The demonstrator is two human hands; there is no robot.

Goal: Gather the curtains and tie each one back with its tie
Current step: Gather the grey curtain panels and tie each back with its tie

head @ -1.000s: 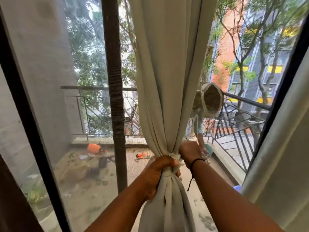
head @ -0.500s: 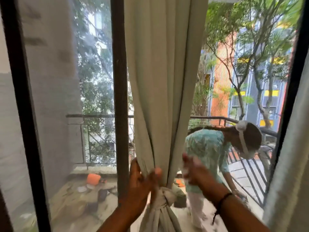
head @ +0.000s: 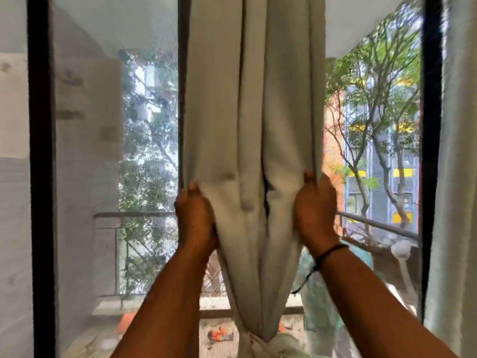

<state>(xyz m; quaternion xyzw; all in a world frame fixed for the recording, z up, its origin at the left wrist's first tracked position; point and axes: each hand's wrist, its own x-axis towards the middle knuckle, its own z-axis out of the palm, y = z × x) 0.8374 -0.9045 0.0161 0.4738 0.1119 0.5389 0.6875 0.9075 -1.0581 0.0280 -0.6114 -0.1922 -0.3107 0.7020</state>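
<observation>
A pale grey-green curtain (head: 253,112) hangs down the middle of the window, pinched in near the bottom of the frame by a knotted tie (head: 254,343) of the same cloth. My left hand (head: 196,215) grips the curtain's left edge well above the knot. My right hand (head: 313,210), with a black cord at the wrist, grips the right edge at about the same height. Between the hands the folds bulge outward. A second curtain (head: 454,177) hangs along the right edge of the view.
Dark window frame bars (head: 41,177) stand at the left, behind the curtain, and at the right (head: 429,151). Outside is a balcony with a metal railing (head: 374,224), orange items on its floor (head: 219,335), and a person in a patterned top (head: 317,301) partly hidden behind the curtain.
Both hands have left the knot and risen up the curtain, each now gripping an outer edge. The view has tilted up, so the knot sits near the bottom.
</observation>
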